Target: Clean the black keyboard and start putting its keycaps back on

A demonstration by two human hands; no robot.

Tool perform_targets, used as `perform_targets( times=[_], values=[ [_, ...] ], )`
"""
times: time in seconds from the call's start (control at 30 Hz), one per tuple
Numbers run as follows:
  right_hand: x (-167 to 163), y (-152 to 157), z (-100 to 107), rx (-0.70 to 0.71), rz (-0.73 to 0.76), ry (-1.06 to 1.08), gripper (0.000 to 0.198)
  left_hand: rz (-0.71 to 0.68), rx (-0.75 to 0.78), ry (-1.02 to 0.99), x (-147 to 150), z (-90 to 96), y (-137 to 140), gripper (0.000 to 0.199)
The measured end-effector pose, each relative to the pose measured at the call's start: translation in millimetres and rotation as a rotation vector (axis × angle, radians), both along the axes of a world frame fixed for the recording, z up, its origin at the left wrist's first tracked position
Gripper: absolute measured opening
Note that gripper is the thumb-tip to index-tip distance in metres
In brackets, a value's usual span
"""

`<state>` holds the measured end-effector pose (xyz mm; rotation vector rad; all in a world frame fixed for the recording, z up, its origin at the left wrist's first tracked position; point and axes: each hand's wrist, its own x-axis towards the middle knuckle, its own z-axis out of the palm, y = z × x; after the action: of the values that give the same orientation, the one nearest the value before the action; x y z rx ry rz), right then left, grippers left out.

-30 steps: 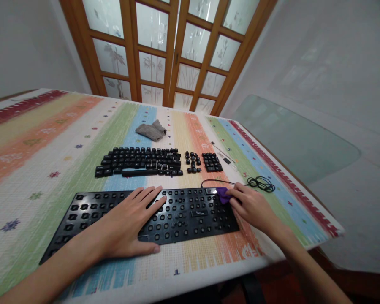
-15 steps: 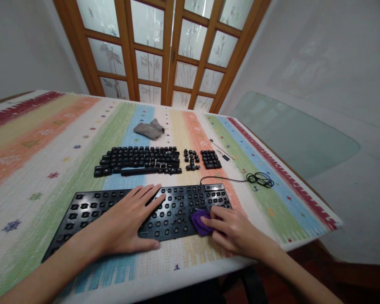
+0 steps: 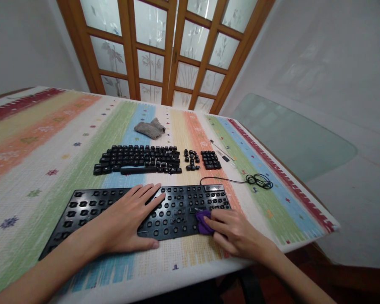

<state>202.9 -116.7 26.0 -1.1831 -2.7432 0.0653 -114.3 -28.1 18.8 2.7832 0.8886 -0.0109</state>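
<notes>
A black keyboard [image 3: 174, 217] with its keycaps off lies along the front of the table, its bare key sockets showing. Across its middle rests my left hand [image 3: 131, 221], fingers stretched out and the thumb past the near edge. My right hand [image 3: 232, 230] pinches a purple cloth [image 3: 204, 223] and presses it on the keyboard's right part, near the front edge. Part of the cloth is hidden beneath my fingers. Behind the keyboard, the loose black keycaps [image 3: 139, 158] are laid out in keyboard order, with the number pad keycaps [image 3: 210, 159] at the right.
A crumpled grey cloth [image 3: 150, 128] lies farther back. The keyboard's coiled cable [image 3: 259, 180] sits to the right. Beyond the keycaps are a thin rod [image 3: 220, 148] and a small black piece [image 3: 226, 158]. A striped tablecloth [image 3: 66, 164] covers the table.
My right hand has slid the purple cloth slightly to the right on the keyboard. My left hand stays in place on it. The view has shifted a little.
</notes>
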Motion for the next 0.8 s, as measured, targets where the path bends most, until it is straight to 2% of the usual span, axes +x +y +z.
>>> perform_targets(
  times=[0.1,0.2,0.27,0.33,0.43,0.53,0.6,0.67,0.8],
  values=[
    [16,4,14,-0.001,0.041,-0.029,0.031,-0.001,0.015,-0.005,-1,-1.2,1,0.102],
    [27,10,30,0.186,-0.118,0.067,0.030,-0.003,0.029,-0.012,-2,-2.9,1,0.102],
    [24,11,33,0.260,-0.173,0.168,0.029,-0.006,0.028,-0.030,-2,-3.8,2,0.101],
    [16,10,27,0.225,-0.125,0.193,0.028,-0.010,0.022,-0.043,-2,-4.2,1,0.101],
    [6,6,10,0.094,-0.004,0.091,0.030,-0.007,0.019,-0.039,-2,-3.4,0,0.100],
    [9,3,-1,0.044,0.014,0.047,0.033,-0.006,0.023,-0.025,-1,-2.5,0,0.101],
    [15,4,0,0.041,-0.001,0.022,0.033,-0.009,0.026,-0.025,-1,-3.2,0,0.102],
    [19,5,6,0.072,-0.032,0.017,0.031,-0.013,0.031,-0.037,-2,-5.1,1,0.102],
    [9,6,9,0.265,-0.137,0.158,0.027,-0.022,0.049,-0.073,-3,-8.4,2,0.102]
  ],
)
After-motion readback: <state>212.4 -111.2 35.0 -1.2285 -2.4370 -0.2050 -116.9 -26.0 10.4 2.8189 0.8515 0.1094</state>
